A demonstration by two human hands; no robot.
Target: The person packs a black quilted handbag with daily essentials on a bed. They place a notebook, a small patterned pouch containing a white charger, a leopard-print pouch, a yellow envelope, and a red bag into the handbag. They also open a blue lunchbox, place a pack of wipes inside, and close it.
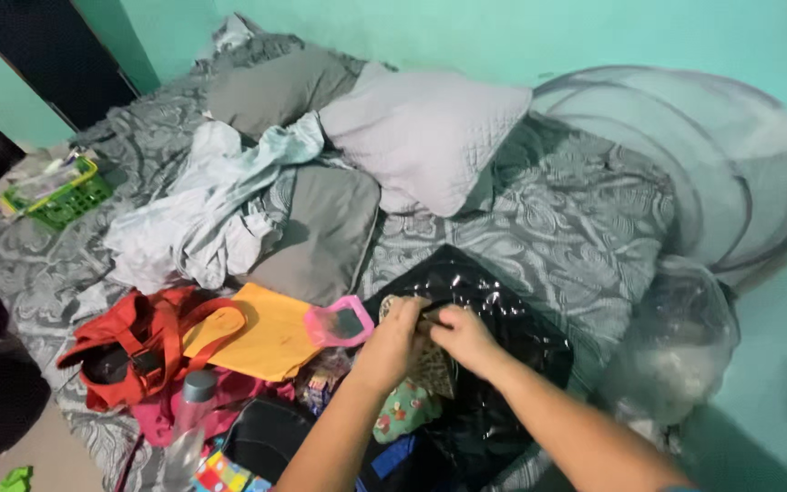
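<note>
1. Seemingly mid-way through the handling, both hands met over a shiny black plastic bag (503, 319) that lay on the grey patterned bedspread (576, 228) at the near edge of the bed.
2. Left hand (396, 335) was curled closed on a small patterned item (432, 364) at the bag's near edge; right hand (465, 337) pinched the same item from the other side, fingers bent.
3. What the item was could not be told; it sat half on the bag, not clearly inside it.
4. Much lay unsorted beside the hands: a pink-framed pouch (339, 323), a yellow cloth (266, 337), an orange bag (138, 351) and a floral green piece (403, 410).
5. Further up, grey pillows (412, 137) and a crumpled pale sheet (202, 219) lay untouched, so most of the work appeared left.
</note>
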